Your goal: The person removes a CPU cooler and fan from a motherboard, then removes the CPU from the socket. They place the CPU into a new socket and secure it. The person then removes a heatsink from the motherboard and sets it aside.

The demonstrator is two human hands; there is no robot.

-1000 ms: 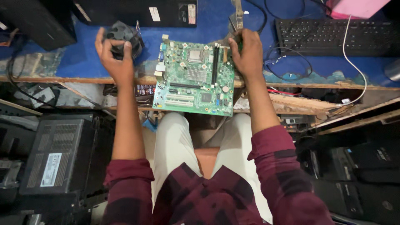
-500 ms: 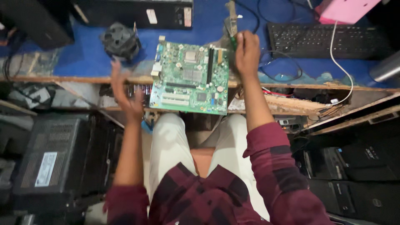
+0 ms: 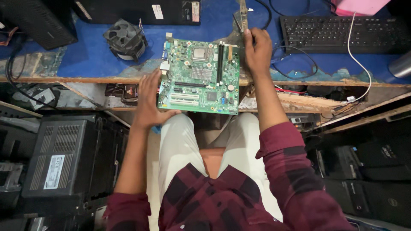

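One green motherboard (image 3: 199, 77) lay half on the blue table (image 3: 85, 60), its near end hanging past the table's worn front edge above the person's lap. Left hand (image 3: 149, 99) was on the board's lower-left corner: fingers loosely spread along the left edge, thumb hooked under the near edge, a light grip, not a fist. Right hand (image 3: 257, 52) sat at the board's upper-right edge, fingers curled and closed together, fingertips near a thin metal strip (image 3: 243, 17) standing just beyond; could not tell whether it pinched the strip or only the board edge.

Counts: one motherboard, one round black cooler fan (image 3: 125, 39) on the table to the upper left, apart from the board; one black keyboard (image 3: 342, 33) to the right; one white cable (image 3: 361, 64) running across it; one pink box (image 3: 357, 6) at the top edge. One dark grey computer case (image 3: 60, 158) stood on the floor left of the person's knee, more black cases (image 3: 372, 179) on the right.
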